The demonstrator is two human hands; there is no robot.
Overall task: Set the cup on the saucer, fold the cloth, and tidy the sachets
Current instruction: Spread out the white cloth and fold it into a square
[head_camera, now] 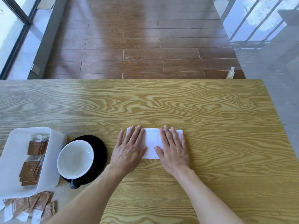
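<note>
**Both hands flat on the cloth**

One white cloth, folded to a strip, lies mid-counter. Left hand and right hand press it, fingers spread flat, gripping nothing. At nine o'clock from the hands, one white cup sits on one black saucer. Further out, one white tub holds two stacks of brown sachets; loose sachets are scattered at seven o'clock, too overlapped to count.
</note>
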